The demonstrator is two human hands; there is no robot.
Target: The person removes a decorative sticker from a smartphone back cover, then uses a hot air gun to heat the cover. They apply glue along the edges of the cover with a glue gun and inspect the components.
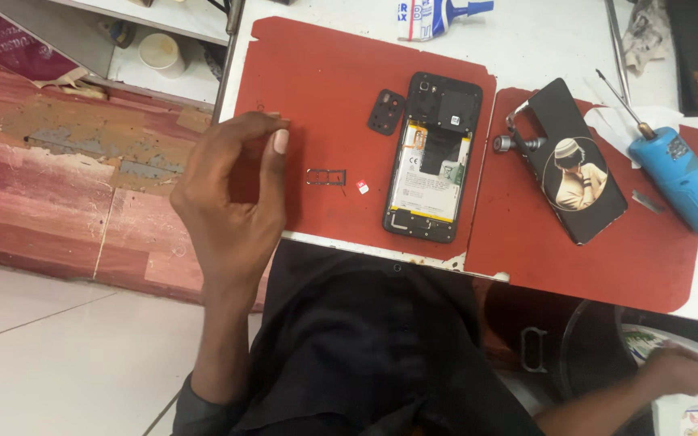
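My left hand (232, 190) hovers over the left edge of the red mat (325, 89), thumb and forefinger pinched together with nothing visible between them. Just to its right lie a small metal card tray (326, 177) and a tiny red card (361, 187). Further right is an opened black phone (431, 157), back removed, showing its battery. A black camera cover piece (386, 111) sits by the phone's top. My right hand (680, 371) is low at the bottom right, below the table edge, blurred beside a dark round container (595, 355).
A second red mat (607, 266) holds a black phone back cover with a picture (575, 161), a small metal tool (515, 144) and a blue powered screwdriver (684, 182). Thin metal tools (620, 56) and a blue-white tube (438, 16) lie farther back. Open shelves (155, 48) stand at left.
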